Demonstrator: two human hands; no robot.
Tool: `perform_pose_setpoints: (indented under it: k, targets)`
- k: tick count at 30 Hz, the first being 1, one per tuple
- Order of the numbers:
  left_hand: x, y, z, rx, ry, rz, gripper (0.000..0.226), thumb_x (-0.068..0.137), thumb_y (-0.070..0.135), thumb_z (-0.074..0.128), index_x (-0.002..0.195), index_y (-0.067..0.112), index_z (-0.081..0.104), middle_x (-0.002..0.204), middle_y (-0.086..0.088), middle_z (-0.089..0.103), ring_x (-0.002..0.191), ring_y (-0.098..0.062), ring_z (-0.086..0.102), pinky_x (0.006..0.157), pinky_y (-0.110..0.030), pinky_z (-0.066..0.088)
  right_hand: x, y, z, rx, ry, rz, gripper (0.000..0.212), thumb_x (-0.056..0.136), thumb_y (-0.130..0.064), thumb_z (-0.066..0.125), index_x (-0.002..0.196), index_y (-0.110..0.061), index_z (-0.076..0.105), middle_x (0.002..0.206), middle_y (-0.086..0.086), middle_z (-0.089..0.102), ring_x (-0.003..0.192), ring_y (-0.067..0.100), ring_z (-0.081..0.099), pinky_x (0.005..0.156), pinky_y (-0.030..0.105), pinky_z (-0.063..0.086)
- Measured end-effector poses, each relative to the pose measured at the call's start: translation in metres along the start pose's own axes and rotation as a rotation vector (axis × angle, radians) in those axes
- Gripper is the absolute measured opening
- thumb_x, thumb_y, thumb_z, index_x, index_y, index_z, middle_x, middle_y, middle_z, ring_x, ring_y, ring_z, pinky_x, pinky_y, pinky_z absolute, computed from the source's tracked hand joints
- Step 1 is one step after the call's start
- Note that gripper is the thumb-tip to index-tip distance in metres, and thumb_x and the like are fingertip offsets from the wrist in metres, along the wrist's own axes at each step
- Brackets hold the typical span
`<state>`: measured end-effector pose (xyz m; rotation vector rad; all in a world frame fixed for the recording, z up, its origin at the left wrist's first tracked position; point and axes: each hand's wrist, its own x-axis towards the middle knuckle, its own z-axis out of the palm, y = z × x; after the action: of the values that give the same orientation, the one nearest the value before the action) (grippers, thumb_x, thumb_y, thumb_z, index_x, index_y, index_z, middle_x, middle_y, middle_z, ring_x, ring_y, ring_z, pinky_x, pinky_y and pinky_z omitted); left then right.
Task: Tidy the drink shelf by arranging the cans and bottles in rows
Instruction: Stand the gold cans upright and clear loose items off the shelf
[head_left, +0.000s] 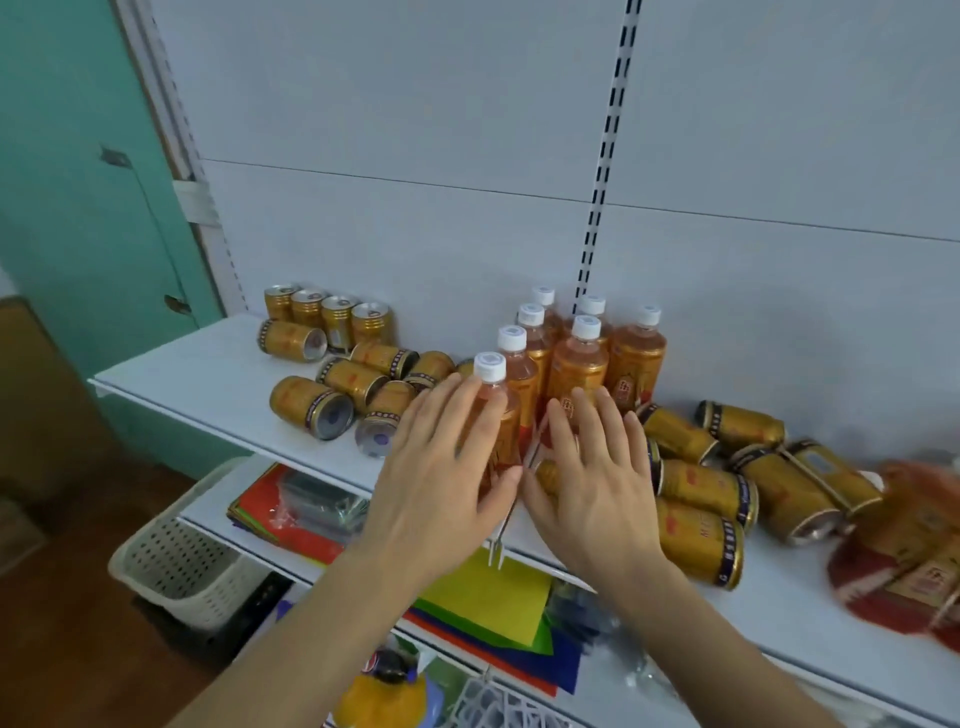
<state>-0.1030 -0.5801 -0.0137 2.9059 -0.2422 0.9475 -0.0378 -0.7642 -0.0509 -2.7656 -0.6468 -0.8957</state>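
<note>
Several orange-drink bottles with white caps stand upright in rows at the middle of the white shelf. My left hand lies with straight fingers against the front bottle. My right hand, fingers spread, touches the neighbouring bottle and covers a can lying below it. Gold cans stand in a row at the back left. Others lie on their sides left of the bottles and to the right.
More bottles lie blurred at the far right. A lower shelf holds coloured paper sheets. A perforated cream basket stands at the lower left, and a slotted upright runs up the back panel.
</note>
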Motion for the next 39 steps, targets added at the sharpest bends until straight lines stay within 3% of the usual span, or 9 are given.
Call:
perform_pose_setpoints:
  k: [9, 15, 19, 22, 25, 29, 34, 36, 39]
  targets:
    - [0.014, 0.013, 0.030, -0.282, 0.018, 0.308, 0.068, 0.102, 0.041, 0.062, 0.159, 0.009, 0.043, 0.166, -0.014, 0.038, 0.158, -0.030, 0.030, 0.125, -0.049, 0.035, -0.060, 0.038, -0.013, -0.222, -0.056, 0.260, 0.078, 0.105, -0.064, 0.044, 0.158, -0.007, 0.048, 0.165, 0.020, 0.043, 0.159, 0.041, 0.028, 0.129, 0.059, 0.021]
    - [0.019, 0.045, 0.061, -0.252, -0.268, 0.300, 0.081, 0.103, 0.052, 0.055, 0.168, 0.018, 0.019, 0.176, -0.009, 0.014, 0.162, -0.026, 0.013, 0.130, -0.046, 0.025, -0.104, 0.066, -0.022, -0.262, -0.201, 0.347, 0.086, 0.103, -0.073, 0.035, 0.166, -0.014, 0.035, 0.172, 0.013, 0.033, 0.163, 0.035, 0.018, 0.130, 0.056, 0.021]
    - [0.024, 0.053, 0.078, -0.098, -0.440, 0.316, 0.084, 0.102, 0.047, 0.060, 0.167, 0.020, 0.015, 0.172, -0.014, 0.022, 0.159, -0.035, 0.018, 0.131, -0.052, 0.018, -0.115, 0.090, -0.028, -0.210, -0.280, 0.328, 0.085, 0.102, -0.069, 0.043, 0.169, -0.020, 0.026, 0.174, 0.003, 0.029, 0.163, 0.030, 0.017, 0.132, 0.046, 0.009]
    - [0.026, 0.051, 0.081, -0.010, -0.495, 0.278, 0.089, 0.101, 0.020, 0.061, 0.168, 0.025, 0.003, 0.172, -0.023, 0.013, 0.159, -0.042, 0.015, 0.131, -0.053, 0.017, -0.115, 0.103, -0.028, -0.137, -0.293, 0.289, 0.082, 0.098, -0.054, 0.063, 0.165, -0.021, 0.032, 0.169, 0.004, 0.036, 0.159, 0.032, 0.026, 0.130, 0.053, 0.027]
    - [0.028, 0.051, 0.079, 0.025, -0.485, 0.298, 0.091, 0.098, 0.011, 0.062, 0.167, 0.026, 0.004, 0.167, -0.022, 0.023, 0.155, -0.043, 0.023, 0.129, -0.052, 0.022, -0.115, 0.112, -0.026, -0.072, -0.261, 0.278, 0.081, 0.092, -0.047, 0.074, 0.161, -0.023, 0.037, 0.165, 0.003, 0.040, 0.158, 0.031, 0.029, 0.126, 0.053, 0.034]
    - [0.032, 0.054, 0.078, -0.038, -0.470, 0.276, 0.088, 0.096, 0.024, 0.072, 0.164, 0.024, 0.016, 0.159, -0.015, 0.038, 0.149, -0.038, 0.036, 0.126, -0.050, 0.030, -0.103, 0.114, -0.027, -0.142, -0.236, 0.154, 0.090, 0.084, -0.059, 0.079, 0.158, -0.024, 0.042, 0.164, 0.002, 0.042, 0.156, 0.033, 0.032, 0.127, 0.052, 0.026]
    - [0.032, 0.055, 0.067, -0.173, -0.465, 0.213, 0.086, 0.090, 0.046, 0.078, 0.155, 0.025, 0.026, 0.145, -0.005, 0.047, 0.127, -0.029, 0.056, 0.107, -0.044, 0.049, -0.087, 0.109, -0.021, -0.176, -0.235, 0.112, 0.084, 0.076, -0.055, 0.083, 0.150, -0.028, 0.056, 0.144, -0.005, 0.062, 0.137, 0.030, 0.051, 0.121, 0.056, 0.034]
    - [0.033, 0.055, 0.059, -0.232, -0.420, 0.194, 0.088, 0.087, 0.052, 0.080, 0.154, 0.028, 0.029, 0.143, 0.000, 0.050, 0.124, -0.022, 0.056, 0.105, -0.039, 0.050, -0.094, 0.116, -0.025, -0.113, -0.159, 0.131, 0.076, 0.076, -0.057, 0.080, 0.143, -0.028, 0.061, 0.138, -0.007, 0.065, 0.129, 0.029, 0.056, 0.117, 0.054, 0.038]
    - [0.039, 0.059, 0.047, -0.383, -0.341, 0.126, 0.090, 0.084, 0.053, 0.083, 0.156, 0.031, 0.033, 0.151, 0.008, 0.050, 0.137, -0.017, 0.046, 0.113, -0.035, 0.043, -0.104, 0.122, -0.036, 0.007, -0.070, 0.259, 0.074, 0.078, -0.065, 0.075, 0.141, -0.028, 0.062, 0.130, -0.009, 0.068, 0.127, 0.025, 0.055, 0.111, 0.050, 0.042]
